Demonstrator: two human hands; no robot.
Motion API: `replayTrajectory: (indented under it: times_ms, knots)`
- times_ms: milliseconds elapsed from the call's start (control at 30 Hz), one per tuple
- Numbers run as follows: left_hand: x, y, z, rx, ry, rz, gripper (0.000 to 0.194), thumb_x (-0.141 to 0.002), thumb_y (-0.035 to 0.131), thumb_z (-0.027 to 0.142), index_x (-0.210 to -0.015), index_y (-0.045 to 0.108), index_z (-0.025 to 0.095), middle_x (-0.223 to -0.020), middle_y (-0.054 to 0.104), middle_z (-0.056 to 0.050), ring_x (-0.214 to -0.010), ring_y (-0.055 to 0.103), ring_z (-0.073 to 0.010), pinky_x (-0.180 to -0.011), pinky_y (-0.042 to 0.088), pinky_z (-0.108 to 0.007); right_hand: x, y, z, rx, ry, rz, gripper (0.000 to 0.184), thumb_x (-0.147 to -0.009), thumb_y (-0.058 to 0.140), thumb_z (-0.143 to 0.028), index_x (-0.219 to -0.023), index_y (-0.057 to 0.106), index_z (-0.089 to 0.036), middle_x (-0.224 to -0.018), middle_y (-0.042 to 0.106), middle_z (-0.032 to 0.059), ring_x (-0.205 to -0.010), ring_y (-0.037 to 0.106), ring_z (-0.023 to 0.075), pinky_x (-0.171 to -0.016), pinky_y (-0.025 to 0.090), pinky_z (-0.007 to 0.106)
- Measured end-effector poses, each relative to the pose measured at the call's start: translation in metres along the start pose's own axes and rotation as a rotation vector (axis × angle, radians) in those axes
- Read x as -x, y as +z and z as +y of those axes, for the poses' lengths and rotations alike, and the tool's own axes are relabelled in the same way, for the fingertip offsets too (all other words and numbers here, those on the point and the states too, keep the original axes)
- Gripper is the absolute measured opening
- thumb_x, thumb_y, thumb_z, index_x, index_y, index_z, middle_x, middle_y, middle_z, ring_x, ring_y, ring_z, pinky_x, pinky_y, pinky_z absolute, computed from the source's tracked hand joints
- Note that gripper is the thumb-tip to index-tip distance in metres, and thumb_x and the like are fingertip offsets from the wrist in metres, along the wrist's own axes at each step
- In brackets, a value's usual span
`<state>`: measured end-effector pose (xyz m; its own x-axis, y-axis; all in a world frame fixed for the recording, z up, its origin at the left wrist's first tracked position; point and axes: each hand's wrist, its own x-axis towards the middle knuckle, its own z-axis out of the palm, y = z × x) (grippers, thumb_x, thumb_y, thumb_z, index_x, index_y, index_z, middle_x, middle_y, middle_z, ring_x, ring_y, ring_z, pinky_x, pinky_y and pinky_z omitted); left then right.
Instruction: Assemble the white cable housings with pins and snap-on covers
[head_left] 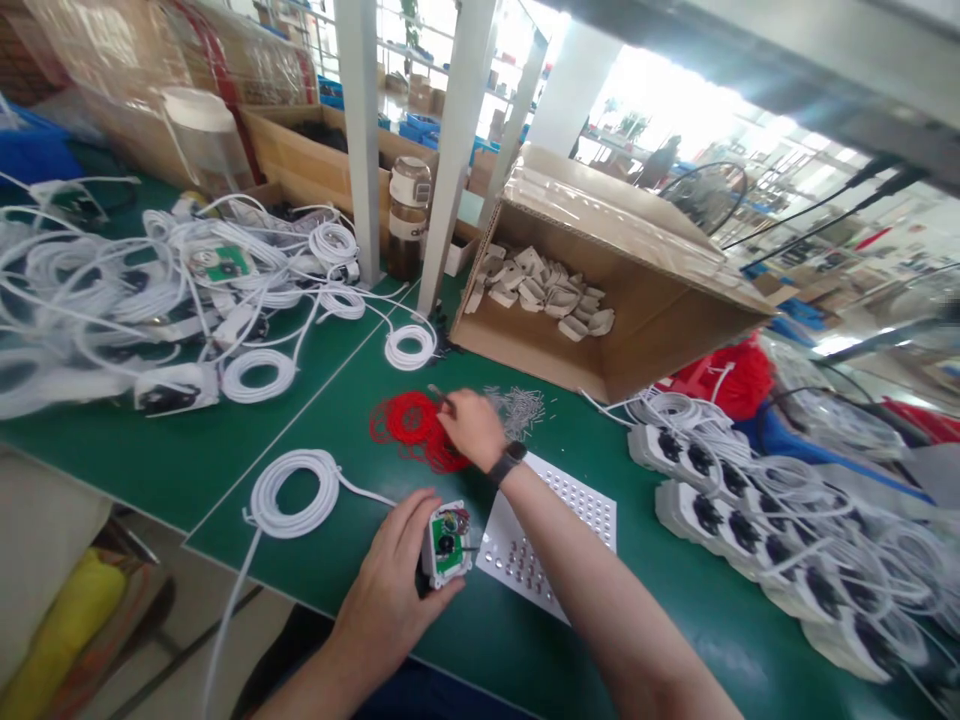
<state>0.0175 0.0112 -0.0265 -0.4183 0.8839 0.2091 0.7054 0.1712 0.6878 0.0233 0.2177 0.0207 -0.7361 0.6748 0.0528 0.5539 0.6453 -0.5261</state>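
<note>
My left hand (401, 570) is closed around the edges of a small white housing (448, 545) with a green circuit board and a round black part facing up. A white cable runs from this housing to a coil (295, 493) on its left. My right hand (472, 428), with a dark watch on the wrist, reaches over a pile of thin red rings (407, 418). Its fingers are pinched on a slim metal tool (436, 393), whose exact kind is hard to make out. Small silvery pins (523, 408) lie just beyond that hand.
Beneath my right forearm lies a white sheet (592, 505) with rows of shiny round pieces. A cardboard box (660, 330) of white plastic parts stands behind. Finished-looking white units (720, 520) with coiled cables line the right; tangled cables (255, 375) cover the left. A drink bottle (409, 215) stands near the metal posts.
</note>
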Motion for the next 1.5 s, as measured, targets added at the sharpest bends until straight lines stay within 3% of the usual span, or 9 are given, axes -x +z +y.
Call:
replayTrajectory:
  times_ms: [100, 333, 500, 733, 867, 1067, 1233, 1367, 1500]
  knots:
    - [0.0, 0.0, 0.0, 0.007, 0.025, -0.014, 0.068, -0.069, 0.068, 0.022, -0.128, 0.034, 0.021, -0.122, 0.054, -0.012, -0.115, 0.052, -0.0271, -0.097, 0.046, -0.045, -0.001, -0.009, -0.004, -0.047, -0.027, 0.011, 0.011, -0.076, 0.056, -0.016, -0.066, 0.059, -0.018, -0.072, 0.063, 0.0007, -0.067, 0.057, 0.0124, -0.065, 0.04, 0.023]
    - [-0.002, 0.001, 0.002, 0.001, 0.039, 0.024, 0.073, -0.069, 0.067, 0.021, -0.132, 0.029, 0.021, -0.122, 0.054, -0.012, -0.113, 0.053, -0.0277, -0.096, 0.046, -0.046, 0.006, -0.077, -0.01, -0.388, -0.037, 0.064, 0.011, -0.075, 0.059, -0.024, -0.067, 0.059, -0.016, -0.066, 0.066, 0.0, -0.057, 0.052, 0.0097, -0.055, 0.038, 0.021]
    - [-0.001, 0.002, -0.002, 0.011, 0.09, 0.03, 0.071, -0.072, 0.066, 0.024, -0.134, 0.03, 0.023, -0.124, 0.053, -0.01, -0.114, 0.052, -0.0268, -0.097, 0.045, -0.044, 0.017, -0.106, -0.016, -0.42, -0.05, 0.079, 0.012, -0.077, 0.058, -0.024, -0.068, 0.058, -0.016, -0.064, 0.066, 0.0008, -0.047, 0.042, 0.006, -0.046, 0.03, 0.019]
    - [-0.005, 0.004, -0.006, -0.018, 0.139, 0.024, 0.058, -0.078, 0.062, 0.033, -0.129, 0.038, 0.023, -0.123, 0.053, -0.01, -0.113, 0.051, -0.0268, -0.097, 0.042, -0.043, 0.059, -0.134, -0.002, -0.689, 0.124, -0.106, 0.016, -0.076, 0.061, -0.03, -0.07, 0.053, -0.019, -0.061, 0.064, -0.0015, -0.037, 0.028, 0.0036, -0.036, 0.018, 0.018]
    - [-0.007, 0.003, -0.003, -0.028, 0.153, 0.034, 0.056, -0.079, 0.059, 0.039, -0.129, 0.039, 0.021, -0.12, 0.054, -0.011, -0.11, 0.051, -0.0274, -0.096, 0.042, -0.044, 0.104, -0.126, 0.041, -0.763, 0.37, -0.197, 0.021, -0.077, 0.06, -0.037, -0.072, 0.05, -0.02, -0.065, 0.064, -0.0012, -0.035, 0.021, 0.0039, -0.035, 0.015, 0.019]
    - [-0.006, 0.005, -0.002, -0.046, 0.121, 0.039, 0.064, -0.079, 0.057, 0.045, -0.133, 0.035, 0.019, -0.117, 0.055, -0.012, -0.107, 0.052, -0.0291, -0.095, 0.043, -0.044, 0.152, -0.094, 0.106, 0.0, 0.363, 0.234, 0.012, -0.08, 0.055, -0.025, -0.074, 0.06, -0.015, -0.08, 0.062, 0.0063, -0.07, 0.057, 0.0162, -0.064, 0.042, 0.027]
    - [-0.006, 0.005, -0.002, -0.044, -0.006, -0.017, 0.068, -0.076, 0.055, 0.049, -0.133, 0.035, 0.017, -0.121, 0.054, -0.013, -0.109, 0.053, -0.0313, -0.094, 0.044, -0.046, 0.137, -0.095, 0.112, 0.081, 0.303, 0.044, 0.008, -0.08, 0.055, -0.017, -0.078, 0.062, -0.017, -0.083, 0.065, 0.0026, -0.077, 0.059, 0.0141, -0.07, 0.041, 0.024]
    - [-0.011, -0.002, 0.004, 0.03, -0.162, -0.126, 0.055, -0.073, 0.057, 0.044, -0.122, 0.044, 0.022, -0.122, 0.056, -0.01, -0.106, 0.057, -0.0296, -0.093, 0.046, -0.043, 0.116, -0.09, 0.118, 0.153, 0.342, -0.086, 0.009, -0.069, 0.069, -0.021, -0.068, 0.061, -0.017, -0.071, 0.063, 0.0007, -0.065, 0.056, 0.0137, -0.06, 0.036, 0.022]
    - [-0.016, -0.005, 0.009, 0.155, -0.283, -0.154, 0.061, -0.072, 0.059, 0.043, -0.126, 0.038, 0.027, -0.124, 0.055, -0.007, -0.108, 0.058, -0.0282, -0.091, 0.047, -0.043, 0.112, -0.081, 0.124, 0.228, 0.356, -0.141, 0.003, -0.074, 0.063, -0.018, -0.072, 0.06, -0.017, -0.074, 0.063, 0.0026, -0.066, 0.055, 0.0142, -0.058, 0.033, 0.023]
